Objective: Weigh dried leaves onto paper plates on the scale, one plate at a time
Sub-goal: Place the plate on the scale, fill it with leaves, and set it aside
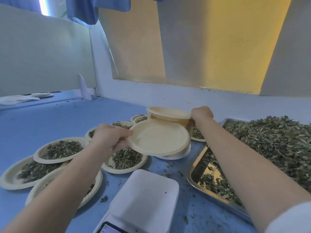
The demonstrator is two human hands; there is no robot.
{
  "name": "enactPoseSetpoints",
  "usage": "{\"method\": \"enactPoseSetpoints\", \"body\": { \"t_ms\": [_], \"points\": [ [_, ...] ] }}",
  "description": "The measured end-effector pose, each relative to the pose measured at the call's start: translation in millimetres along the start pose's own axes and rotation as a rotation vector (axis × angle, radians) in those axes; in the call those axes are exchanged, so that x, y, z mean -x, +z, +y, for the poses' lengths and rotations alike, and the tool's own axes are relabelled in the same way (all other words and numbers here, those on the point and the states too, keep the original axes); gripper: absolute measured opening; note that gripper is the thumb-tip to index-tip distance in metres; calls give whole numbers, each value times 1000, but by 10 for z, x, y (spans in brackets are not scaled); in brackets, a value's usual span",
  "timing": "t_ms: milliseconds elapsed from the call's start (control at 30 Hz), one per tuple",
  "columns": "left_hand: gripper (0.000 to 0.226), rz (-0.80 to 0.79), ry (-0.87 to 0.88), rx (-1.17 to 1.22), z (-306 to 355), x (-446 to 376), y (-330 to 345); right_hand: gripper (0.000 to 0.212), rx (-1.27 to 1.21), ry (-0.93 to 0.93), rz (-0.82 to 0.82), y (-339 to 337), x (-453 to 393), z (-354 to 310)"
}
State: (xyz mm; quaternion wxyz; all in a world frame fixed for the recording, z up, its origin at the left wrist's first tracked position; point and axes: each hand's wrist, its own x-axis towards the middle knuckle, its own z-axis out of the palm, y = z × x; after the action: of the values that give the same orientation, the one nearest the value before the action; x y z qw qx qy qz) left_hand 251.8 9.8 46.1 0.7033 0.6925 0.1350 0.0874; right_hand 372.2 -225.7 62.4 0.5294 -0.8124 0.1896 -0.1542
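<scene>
My left hand [109, 140] pinches the left rim of an empty cream paper plate [158, 138], held tilted above the blue table. My right hand [201, 115] grips the right rim of other empty plates [168, 112] lifted off a stack behind it. A white scale [143, 199] stands in front of me, its pan bare but for a small speck. Several plates heaped with dried leaves [61, 149] lie overlapping at the left. A steel tray [196, 167] piled with dried leaves [272, 140] sits on the right, under my right forearm.
Leaf crumbs are scattered over the blue table [50, 118]. Far left at the back lie a few more paper plates [42, 95] and white cloth. A white wall with a yellow-lit window stands right behind the plates.
</scene>
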Motion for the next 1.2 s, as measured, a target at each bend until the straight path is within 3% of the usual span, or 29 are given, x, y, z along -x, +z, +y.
{"method": "enactPoseSetpoints", "body": {
  "t_ms": [267, 400, 500, 567, 700, 767, 900, 1067, 1200],
  "points": [
    [15, -31, -121, -1, -25, 191, -177, 35, 73, -64, -7, -17, 159, -25],
    [11, -77, -184, 59, -42, 313, -187, 18, 360, -362, 33, -128, 415, 57],
    [9, -123, -216, 130, -89, 414, -190, 43, 339, -583, -157, -211, 744, 172],
    [6, -150, -222, 146, -136, 479, -203, 51, 423, -586, -288, -256, 973, 276],
    [3, -142, -202, 119, -297, 582, -261, 12, 454, -599, -295, -318, 1215, 539],
    [7, -100, -181, 49, -402, 627, -292, 8, 433, -557, -300, -293, 1292, 669],
    [11, -36, -63, -147, -604, 650, -370, 27, 476, -501, -301, -147, 1431, 829],
    [18, 9, 45, -421, -790, 555, -447, 18, 562, -447, -295, -15, 1516, 936],
    [22, 39, 71, -502, -875, 497, -460, 23, 597, -436, -270, 56, 1541, 956]
  ]
}}
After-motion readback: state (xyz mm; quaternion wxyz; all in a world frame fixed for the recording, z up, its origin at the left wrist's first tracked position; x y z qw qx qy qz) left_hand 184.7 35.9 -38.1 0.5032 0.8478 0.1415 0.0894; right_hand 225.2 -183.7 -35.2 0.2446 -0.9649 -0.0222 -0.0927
